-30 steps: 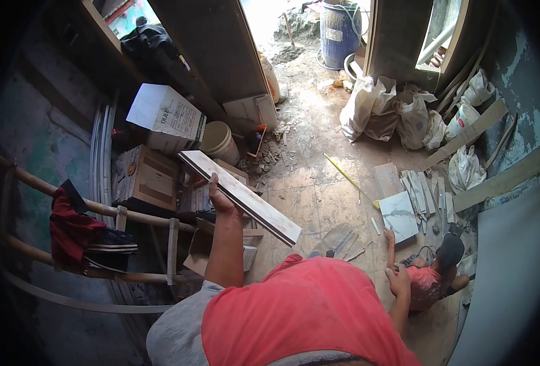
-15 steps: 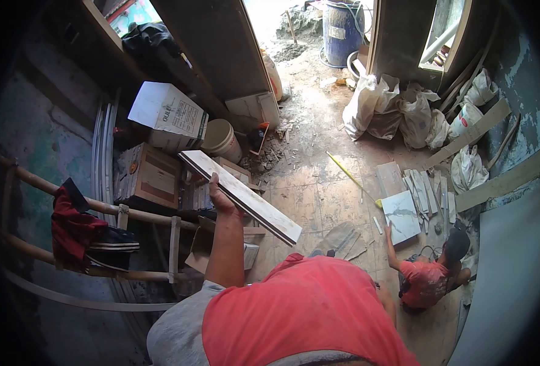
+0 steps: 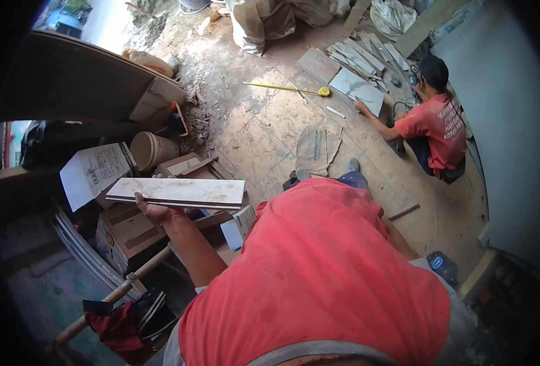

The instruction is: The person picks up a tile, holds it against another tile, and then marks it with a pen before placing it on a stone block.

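My left hand [image 3: 157, 210] grips a stack of long, narrow tile strips [image 3: 184, 190] from below, with the thumb on the near edge. The strips look pale and dusty on top with dark edges, and lie nearly level above the boxes. Part of my right arm [image 3: 399, 239] shows beside my red shirt; the hand itself is hidden. Near that arm is a dark object with a blue oval label [image 3: 442, 265], whose kind I cannot make out.
A co-worker [image 3: 434, 122] squats at right, one hand on a marbled tile [image 3: 356, 90]. A yellow tape measure [image 3: 323, 92] lies extended on the floor. Cut strips [image 3: 358, 61] lie beyond. At left are a bucket [image 3: 153, 150], a white box [image 3: 96, 174] and a bamboo rail [image 3: 114, 294].
My view has turned right and downward. The tile strips have gone from steeply slanted to nearly level, still in my left hand. The co-worker keeps a hand at the marbled tile.
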The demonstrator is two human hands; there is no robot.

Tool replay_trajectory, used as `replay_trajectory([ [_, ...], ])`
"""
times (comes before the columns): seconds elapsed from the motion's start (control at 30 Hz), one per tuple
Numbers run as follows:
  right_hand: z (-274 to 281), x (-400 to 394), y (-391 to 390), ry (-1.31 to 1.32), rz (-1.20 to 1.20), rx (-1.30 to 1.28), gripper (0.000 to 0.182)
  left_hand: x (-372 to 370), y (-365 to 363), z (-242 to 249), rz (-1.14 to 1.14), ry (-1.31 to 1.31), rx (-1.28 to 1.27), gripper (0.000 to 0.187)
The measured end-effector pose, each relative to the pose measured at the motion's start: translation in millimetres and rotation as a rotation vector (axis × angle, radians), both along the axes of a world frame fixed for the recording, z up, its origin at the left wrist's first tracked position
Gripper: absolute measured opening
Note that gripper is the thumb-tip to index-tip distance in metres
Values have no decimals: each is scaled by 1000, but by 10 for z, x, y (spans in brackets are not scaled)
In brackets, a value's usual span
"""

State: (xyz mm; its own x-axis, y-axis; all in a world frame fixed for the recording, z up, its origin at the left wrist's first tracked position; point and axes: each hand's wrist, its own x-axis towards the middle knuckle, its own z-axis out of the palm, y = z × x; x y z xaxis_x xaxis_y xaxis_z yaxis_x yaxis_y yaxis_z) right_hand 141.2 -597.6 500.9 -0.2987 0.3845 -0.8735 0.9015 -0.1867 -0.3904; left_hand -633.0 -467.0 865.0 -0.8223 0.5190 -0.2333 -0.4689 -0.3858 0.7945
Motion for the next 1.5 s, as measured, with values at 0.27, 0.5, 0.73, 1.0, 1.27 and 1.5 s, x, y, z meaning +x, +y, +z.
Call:
replay_trajectory([
  [0.27, 113, -489, 236, 44, -537, -134, 50, -27, 221, -67, -113, -20, -45, 70],
  [0.5, 327, -983, 869, 136, -989, -201, 51, 247, 627, 80, -160, -25, -83, 68],
  [0.73, 2266, -1347, 2173, 228, -951, 195, 56, 383, 1143, -229, -693, -76, 310, 67],
  [1.0, 3112, -1206, 3733, 633, -468, 370, 65, 2396, 2212, 92, -371, -27, -42, 66],
  [1.27, 3541, -1212, 4449, 800, -53, 447, 114, 4170, 2857, 38, -554, 20, -23, 70],
  [1.5, 3250, -1154, 4506, 825, -169, 305, 117, 4727, 3234, -242, -626, -32, -79, 67],
])
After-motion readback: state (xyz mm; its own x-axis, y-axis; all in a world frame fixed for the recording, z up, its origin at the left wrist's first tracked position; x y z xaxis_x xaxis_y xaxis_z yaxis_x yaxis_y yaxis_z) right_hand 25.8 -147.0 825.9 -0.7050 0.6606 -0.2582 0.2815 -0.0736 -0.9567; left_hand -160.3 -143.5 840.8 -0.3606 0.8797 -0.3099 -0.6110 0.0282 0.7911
